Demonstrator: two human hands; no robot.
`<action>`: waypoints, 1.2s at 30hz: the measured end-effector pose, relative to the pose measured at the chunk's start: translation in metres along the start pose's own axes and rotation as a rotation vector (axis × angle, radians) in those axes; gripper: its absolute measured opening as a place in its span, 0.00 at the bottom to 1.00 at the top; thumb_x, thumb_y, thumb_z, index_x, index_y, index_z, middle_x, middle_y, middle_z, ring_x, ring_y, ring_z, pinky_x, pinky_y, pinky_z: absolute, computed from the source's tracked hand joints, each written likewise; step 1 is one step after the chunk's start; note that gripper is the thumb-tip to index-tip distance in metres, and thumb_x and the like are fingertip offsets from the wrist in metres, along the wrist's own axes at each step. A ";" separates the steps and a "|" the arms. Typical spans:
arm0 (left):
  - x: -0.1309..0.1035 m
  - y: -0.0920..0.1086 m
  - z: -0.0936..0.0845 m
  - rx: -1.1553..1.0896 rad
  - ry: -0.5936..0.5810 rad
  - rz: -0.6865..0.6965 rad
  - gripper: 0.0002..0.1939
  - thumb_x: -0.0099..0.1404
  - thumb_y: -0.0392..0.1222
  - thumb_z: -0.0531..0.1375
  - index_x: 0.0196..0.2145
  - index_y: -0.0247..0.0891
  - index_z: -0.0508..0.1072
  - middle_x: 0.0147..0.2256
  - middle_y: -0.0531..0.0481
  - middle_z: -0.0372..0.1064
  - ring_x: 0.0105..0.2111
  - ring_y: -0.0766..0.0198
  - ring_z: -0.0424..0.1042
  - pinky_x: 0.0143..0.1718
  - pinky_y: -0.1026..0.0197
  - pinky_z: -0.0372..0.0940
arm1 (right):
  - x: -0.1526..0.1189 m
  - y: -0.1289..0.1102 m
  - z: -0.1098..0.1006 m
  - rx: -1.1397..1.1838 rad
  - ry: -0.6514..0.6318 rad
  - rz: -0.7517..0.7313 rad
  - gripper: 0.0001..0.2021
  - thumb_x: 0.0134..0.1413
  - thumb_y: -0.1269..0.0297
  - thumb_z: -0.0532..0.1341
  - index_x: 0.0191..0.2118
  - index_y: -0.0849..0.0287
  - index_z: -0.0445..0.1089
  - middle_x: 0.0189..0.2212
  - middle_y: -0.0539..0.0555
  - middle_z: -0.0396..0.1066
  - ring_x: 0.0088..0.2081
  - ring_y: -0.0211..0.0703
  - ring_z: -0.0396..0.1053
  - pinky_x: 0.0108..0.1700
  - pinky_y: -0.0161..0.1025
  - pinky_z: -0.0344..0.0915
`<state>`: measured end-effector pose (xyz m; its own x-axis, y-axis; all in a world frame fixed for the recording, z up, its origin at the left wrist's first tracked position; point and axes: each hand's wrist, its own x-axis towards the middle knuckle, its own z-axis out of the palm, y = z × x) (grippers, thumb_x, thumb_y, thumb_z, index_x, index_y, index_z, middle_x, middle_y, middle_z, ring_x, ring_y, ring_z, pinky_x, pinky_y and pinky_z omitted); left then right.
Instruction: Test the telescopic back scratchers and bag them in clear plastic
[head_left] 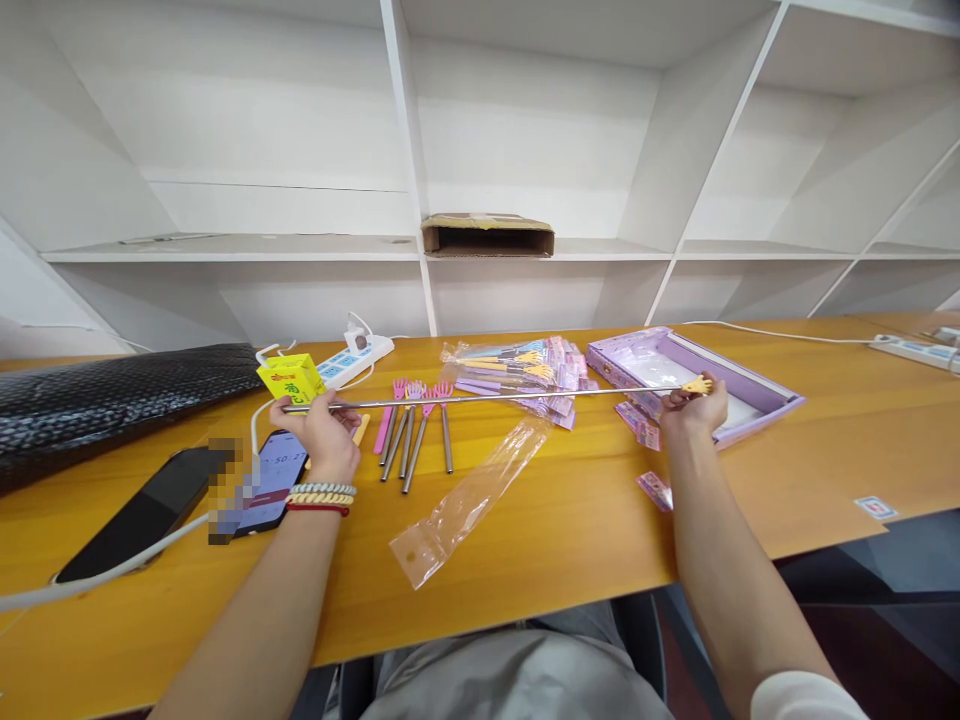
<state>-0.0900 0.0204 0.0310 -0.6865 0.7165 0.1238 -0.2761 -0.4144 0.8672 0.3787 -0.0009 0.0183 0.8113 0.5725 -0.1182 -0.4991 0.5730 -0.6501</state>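
Observation:
A long, thin metal back scratcher (495, 398) stretches level between my two hands. My left hand (324, 432) grips its handle end, close to the yellow box. At the other end my right hand (696, 405) holds it by the yellow hand-shaped head. Below the rod, several short scratchers (409, 440) with pink, purple and yellow heads lie side by side on the table (555, 530). A clear, flat plastic sleeve (469, 505) lies in front of them. Behind is a pile of scratchers in clear packaging (517, 370).
An open purple box (757, 385) sits at the right, with small pink cards (655, 490) near it. Left are a yellow box (291, 380), two phones (154, 510), a power strip (356, 362) and a white cable. White shelves behind hold a cardboard box (487, 222).

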 end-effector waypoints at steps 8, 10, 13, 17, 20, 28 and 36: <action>-0.040 -0.010 0.012 0.000 -0.550 -0.091 0.29 0.49 0.33 0.60 0.42 0.48 0.46 0.28 0.61 0.65 0.20 0.71 0.65 0.21 0.67 0.59 | -0.039 0.030 0.020 -0.095 -0.193 0.010 0.10 0.46 0.56 0.55 0.34 0.54 0.58 0.16 0.40 0.55 0.13 0.27 0.53 0.13 0.25 0.46; -0.060 -0.015 0.016 0.053 -0.847 -0.192 0.32 0.49 0.32 0.62 0.43 0.49 0.46 0.32 0.57 0.67 0.23 0.69 0.68 0.22 0.66 0.61 | -0.064 0.047 0.026 -0.161 -0.298 0.024 0.12 0.47 0.53 0.56 0.33 0.54 0.57 0.16 0.41 0.57 0.14 0.28 0.54 0.13 0.25 0.46; -0.081 -0.019 0.018 0.070 -1.108 -0.289 0.33 0.51 0.32 0.62 0.45 0.51 0.47 0.36 0.57 0.65 0.25 0.71 0.68 0.25 0.65 0.63 | -0.100 0.071 0.031 -0.237 -0.424 -0.004 0.15 0.50 0.48 0.54 0.36 0.53 0.56 0.15 0.40 0.58 0.13 0.29 0.54 0.14 0.27 0.48; -0.081 -0.016 0.018 -0.018 -1.083 -0.234 0.33 0.51 0.30 0.61 0.47 0.53 0.46 0.37 0.56 0.64 0.28 0.69 0.70 0.26 0.64 0.63 | -0.127 0.085 0.030 -0.304 -0.481 -0.058 0.15 0.53 0.46 0.52 0.39 0.51 0.55 0.13 0.39 0.55 0.12 0.30 0.51 0.14 0.27 0.48; -0.076 -0.012 0.018 -0.035 -1.006 -0.221 0.34 0.50 0.28 0.61 0.45 0.53 0.47 0.36 0.57 0.64 0.27 0.70 0.69 0.27 0.63 0.64 | -0.136 0.087 0.027 -0.306 -0.478 -0.089 0.15 0.54 0.46 0.51 0.40 0.51 0.55 0.12 0.39 0.55 0.12 0.31 0.52 0.15 0.27 0.48; -0.077 -0.017 0.021 0.002 -0.861 -0.138 0.32 0.45 0.28 0.61 0.41 0.49 0.47 0.30 0.61 0.64 0.25 0.71 0.67 0.22 0.69 0.61 | -0.133 0.086 0.027 -0.303 -0.481 -0.017 0.15 0.52 0.48 0.55 0.38 0.52 0.56 0.15 0.40 0.57 0.13 0.30 0.54 0.15 0.28 0.48; -0.049 -0.003 0.014 0.352 -0.825 -0.114 0.13 0.52 0.43 0.62 0.26 0.37 0.59 0.19 0.57 0.62 0.16 0.72 0.60 0.16 0.68 0.54 | -0.094 0.051 0.028 -0.307 -0.689 0.183 0.08 0.38 0.66 0.60 0.28 0.57 0.60 0.16 0.44 0.61 0.13 0.32 0.57 0.13 0.30 0.46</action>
<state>-0.0465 -0.0055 0.0291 0.0702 0.9736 0.2173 0.0019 -0.2180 0.9759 0.2685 -0.0085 0.0174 0.3018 0.9354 0.1842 -0.4185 0.3035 -0.8560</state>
